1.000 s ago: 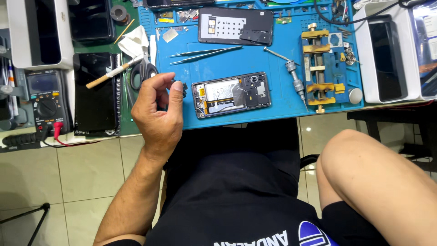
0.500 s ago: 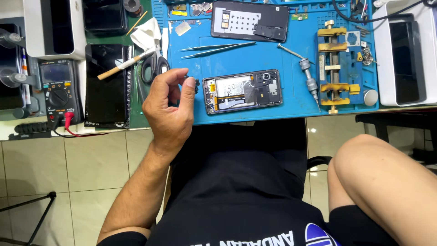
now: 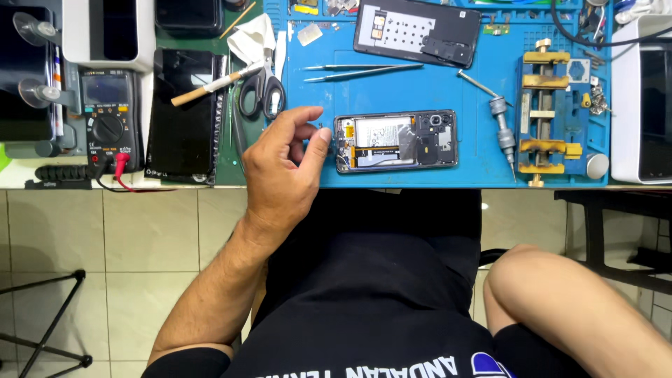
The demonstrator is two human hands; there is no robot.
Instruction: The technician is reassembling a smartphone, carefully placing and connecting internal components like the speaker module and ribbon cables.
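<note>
The left hand (image 3: 283, 178) is in the middle of the frame, at the near edge of the blue mat (image 3: 448, 94). Its fingers (image 3: 308, 115) are curled in, and the thumb (image 3: 318, 143) nearly meets them. Something tiny may be pinched there, but I cannot tell. The open phone (image 3: 396, 140) lies just right of the thumb. Scissors (image 3: 262, 87) lie above the hand.

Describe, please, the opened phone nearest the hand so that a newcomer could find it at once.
Start from the blue work mat on the bench. Near its front edge, just beside the fingertips of the left hand, lies the opened phone, set lengthways. Unlike the dark phone back cover farther up the mat, it shows its insides: a pale battery and a camera module.
</note>
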